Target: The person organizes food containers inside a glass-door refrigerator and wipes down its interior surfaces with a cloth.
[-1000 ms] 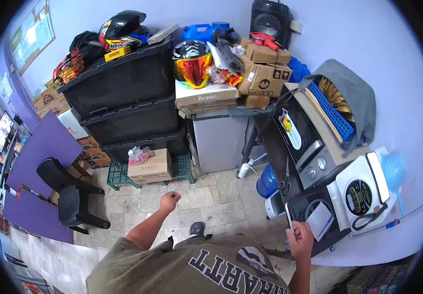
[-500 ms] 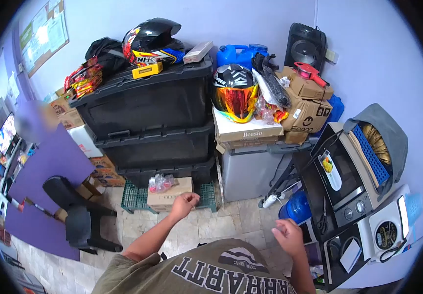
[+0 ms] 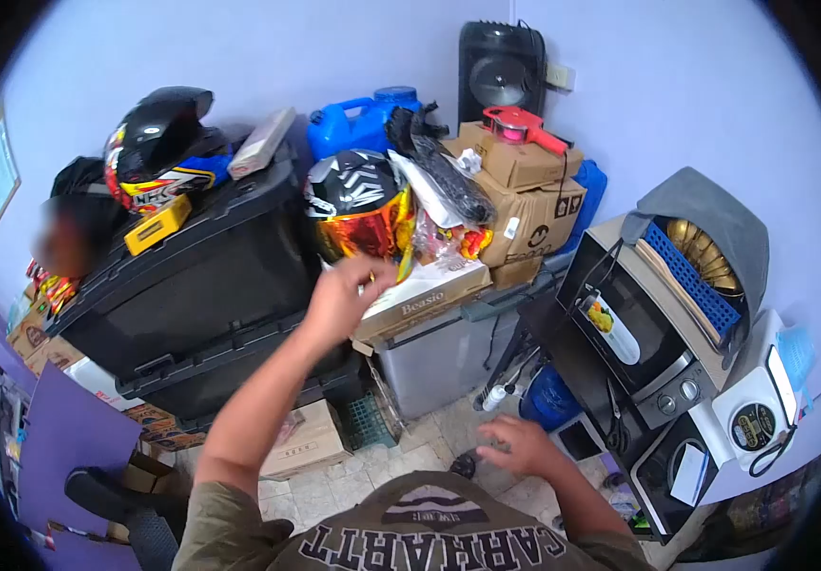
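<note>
My left hand is raised in front of the helmet with the orange mirrored visor. Its fingers are loosely curved with a gap at the thumb, and they overlap the helmet's lower edge in this view. That helmet rests on a white carton marked Beasio. Lower down, my right hand hangs over the floor with loosely bent fingers and nothing in it. A blue water jug stands on the floor just beyond it.
Stacked black storage bins at the left carry another helmet and a yellow box. Cartons with a red tape dispenser sit behind. On the right are an oven and a kitchen scale. A small carton is below.
My left hand has risen from above the small carton to the visored helmet. My right hand has shifted slightly left. The view has turned right and closer to the shelf items.
</note>
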A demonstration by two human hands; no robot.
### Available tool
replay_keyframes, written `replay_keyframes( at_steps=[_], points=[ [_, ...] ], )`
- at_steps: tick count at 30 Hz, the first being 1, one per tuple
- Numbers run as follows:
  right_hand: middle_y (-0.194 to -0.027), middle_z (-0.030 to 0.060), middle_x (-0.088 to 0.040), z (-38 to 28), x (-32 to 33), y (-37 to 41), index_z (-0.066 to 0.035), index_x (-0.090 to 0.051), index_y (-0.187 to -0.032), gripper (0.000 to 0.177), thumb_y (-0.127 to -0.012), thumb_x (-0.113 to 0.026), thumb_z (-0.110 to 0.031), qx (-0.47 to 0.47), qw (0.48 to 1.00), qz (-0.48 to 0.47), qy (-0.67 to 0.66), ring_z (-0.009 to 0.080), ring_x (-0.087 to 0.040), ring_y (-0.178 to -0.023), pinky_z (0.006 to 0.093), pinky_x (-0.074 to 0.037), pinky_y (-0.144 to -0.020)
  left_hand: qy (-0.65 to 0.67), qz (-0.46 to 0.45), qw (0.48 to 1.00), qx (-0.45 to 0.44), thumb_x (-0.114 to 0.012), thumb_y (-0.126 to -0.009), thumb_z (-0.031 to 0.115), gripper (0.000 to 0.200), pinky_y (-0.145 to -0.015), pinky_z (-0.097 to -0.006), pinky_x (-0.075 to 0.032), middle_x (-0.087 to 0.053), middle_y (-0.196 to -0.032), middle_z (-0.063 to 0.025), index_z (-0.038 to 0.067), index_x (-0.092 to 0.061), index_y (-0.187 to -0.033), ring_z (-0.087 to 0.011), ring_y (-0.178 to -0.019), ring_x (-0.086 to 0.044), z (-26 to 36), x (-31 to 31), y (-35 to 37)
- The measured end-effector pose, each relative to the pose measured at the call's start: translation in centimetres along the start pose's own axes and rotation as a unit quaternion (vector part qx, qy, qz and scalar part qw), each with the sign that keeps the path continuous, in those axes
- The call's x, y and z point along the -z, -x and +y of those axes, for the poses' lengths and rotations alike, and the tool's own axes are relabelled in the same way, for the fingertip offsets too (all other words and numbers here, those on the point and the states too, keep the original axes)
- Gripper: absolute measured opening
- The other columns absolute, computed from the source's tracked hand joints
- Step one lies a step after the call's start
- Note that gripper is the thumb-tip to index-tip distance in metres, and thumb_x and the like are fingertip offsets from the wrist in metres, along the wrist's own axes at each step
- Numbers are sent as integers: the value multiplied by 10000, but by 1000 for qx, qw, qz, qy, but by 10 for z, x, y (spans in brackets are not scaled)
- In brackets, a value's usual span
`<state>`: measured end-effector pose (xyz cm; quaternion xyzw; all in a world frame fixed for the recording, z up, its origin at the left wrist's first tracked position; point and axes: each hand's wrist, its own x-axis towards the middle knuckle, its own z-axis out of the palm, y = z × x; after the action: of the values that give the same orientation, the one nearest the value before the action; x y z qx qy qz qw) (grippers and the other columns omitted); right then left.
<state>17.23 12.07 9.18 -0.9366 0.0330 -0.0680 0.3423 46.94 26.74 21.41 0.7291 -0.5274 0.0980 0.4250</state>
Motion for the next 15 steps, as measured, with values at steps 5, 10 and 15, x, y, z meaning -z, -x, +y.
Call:
replay_keyframes(
  at_steps=[5, 10, 15],
  points=[
    [-958, 115, -602, 44, 38, -57, -58, -585, -1054, 343, -794, -634, -277, -48, 992, 44, -105, 267, -604, -867, 338, -482, -724, -94, 10, 995, -43, -658, -784, 143, 144, -683, -309, -472, -632, -810, -109, 16, -650, -852, -208, -759, -617, -1, -11, -129],
    [-934, 113, -601, 78, 63, -113, -44, -586, -1048, 338, -788, -654, -249, 39, 996, 38, -77, 246, -604, -813, 326, -485, -697, -193, 16, 978, -77, -653, -774, 177, 138, -665, -346, -455, -598, -825, -106, 73, -669, -863, -261, -754, -583, -34, -37, -234],
    [-938, 113, -600, 113, 82, -137, -51, -579, -1044, 321, -793, -644, -240, 70, 995, 10, -70, 258, -605, -871, 337, -483, -727, -184, -25, 981, -47, -637, -758, 149, 163, -702, -351, -473, -621, -857, -108, 79, -665, -903, -275, -790, -605, -76, -71, -283]
  ],
)
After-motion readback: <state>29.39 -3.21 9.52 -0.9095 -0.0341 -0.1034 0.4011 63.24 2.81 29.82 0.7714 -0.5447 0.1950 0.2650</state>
